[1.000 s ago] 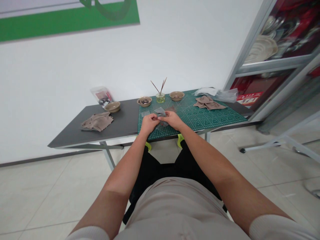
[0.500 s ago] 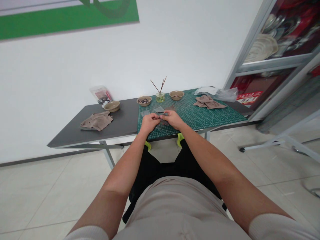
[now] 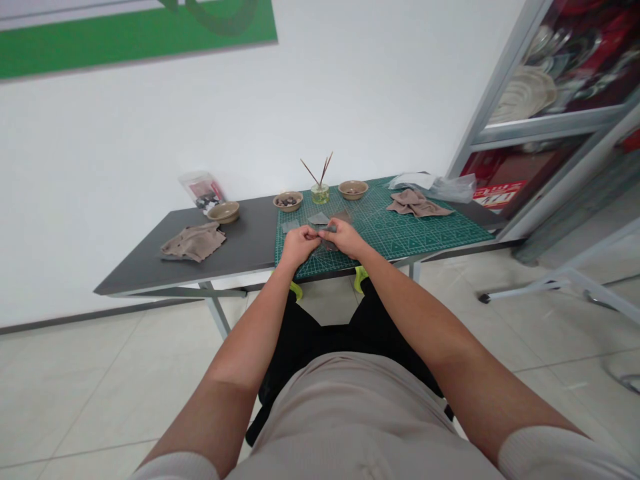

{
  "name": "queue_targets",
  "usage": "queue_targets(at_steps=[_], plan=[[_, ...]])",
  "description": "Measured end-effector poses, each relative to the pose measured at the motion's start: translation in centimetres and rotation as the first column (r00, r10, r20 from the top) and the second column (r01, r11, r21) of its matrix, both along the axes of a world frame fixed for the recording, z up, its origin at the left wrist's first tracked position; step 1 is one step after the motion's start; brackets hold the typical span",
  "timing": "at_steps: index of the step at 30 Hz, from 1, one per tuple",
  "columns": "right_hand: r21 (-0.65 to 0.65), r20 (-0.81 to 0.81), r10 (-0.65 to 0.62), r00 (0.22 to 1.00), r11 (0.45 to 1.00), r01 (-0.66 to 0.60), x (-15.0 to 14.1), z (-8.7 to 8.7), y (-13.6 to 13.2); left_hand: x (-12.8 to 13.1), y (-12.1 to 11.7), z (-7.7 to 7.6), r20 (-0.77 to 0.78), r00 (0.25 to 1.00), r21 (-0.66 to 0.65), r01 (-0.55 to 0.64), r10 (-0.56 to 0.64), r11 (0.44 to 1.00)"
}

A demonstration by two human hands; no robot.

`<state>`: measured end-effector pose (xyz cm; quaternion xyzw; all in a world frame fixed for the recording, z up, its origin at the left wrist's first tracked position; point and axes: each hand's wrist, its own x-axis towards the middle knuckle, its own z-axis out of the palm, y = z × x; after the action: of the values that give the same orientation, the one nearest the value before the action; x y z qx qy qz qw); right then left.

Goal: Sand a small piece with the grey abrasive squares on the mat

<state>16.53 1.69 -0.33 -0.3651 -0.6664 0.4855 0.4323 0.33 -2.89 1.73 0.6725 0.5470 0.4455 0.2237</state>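
Observation:
Over the front of the green cutting mat (image 3: pixel 410 230), my left hand (image 3: pixel 300 247) and my right hand (image 3: pixel 347 239) meet with fingertips pinched. Between them is a small, thin grey piece (image 3: pixel 329 229), mostly covered by the fingers; whether it is cloth or film I cannot tell. Just behind the hands lie a flat grey piece (image 3: pixel 319 219) and a paler, see-through piece (image 3: pixel 291 227). A brownish flat piece (image 3: pixel 344 215) shows beyond my right hand.
Along the back stand a bowl of dark small items (image 3: pixel 288 201), a glass jar with sticks (image 3: pixel 321 193) and another bowl (image 3: pixel 353 190). Brown cloths lie left (image 3: pixel 194 242) and right (image 3: pixel 417 203). A third bowl (image 3: pixel 224 212), clear tub (image 3: pixel 203 190) and plastic bag (image 3: pixel 453 188) are near.
The fingers of my right hand have shifted very slightly at the grey piece. Everything else stays where it was.

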Motion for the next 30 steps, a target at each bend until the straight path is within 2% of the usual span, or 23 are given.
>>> queue_targets(at_steps=[3,5,10,13,17,20,30], plan=[[0.078,0.087,-0.034,0.996,0.997,0.027,0.12,-0.05,0.01,0.01,0.06,0.06,-0.114,0.993,0.024,-0.011,0.014,1.000],[0.067,0.071,-0.020,0.997,0.998,0.015,0.13,-0.11,0.06,-0.01,0.12,0.07,-0.138,0.990,0.027,0.005,-0.002,1.000],[-0.044,-0.085,-0.002,0.996,0.999,-0.001,-0.12,-0.16,0.14,-0.18,0.11,0.03,-0.019,0.999,-0.011,0.034,-0.035,0.999],[-0.066,-0.118,-0.011,0.993,0.998,0.003,-0.11,-0.02,0.05,-0.19,-0.01,0.08,0.038,0.999,-0.037,0.041,-0.039,0.999],[-0.012,-0.026,0.030,0.999,0.999,-0.030,0.03,0.08,-0.11,0.06,-0.07,0.20,-0.089,0.996,0.025,0.024,-0.022,0.999],[0.010,-0.020,0.056,0.998,0.998,-0.056,-0.06,0.06,-0.20,0.28,-0.07,0.28,-0.166,0.986,0.043,0.032,-0.025,0.999],[-0.070,-0.138,0.026,0.990,0.997,-0.035,-0.12,0.43,-0.31,0.12,-0.14,0.15,-0.014,0.998,-0.019,0.059,-0.059,0.998]])
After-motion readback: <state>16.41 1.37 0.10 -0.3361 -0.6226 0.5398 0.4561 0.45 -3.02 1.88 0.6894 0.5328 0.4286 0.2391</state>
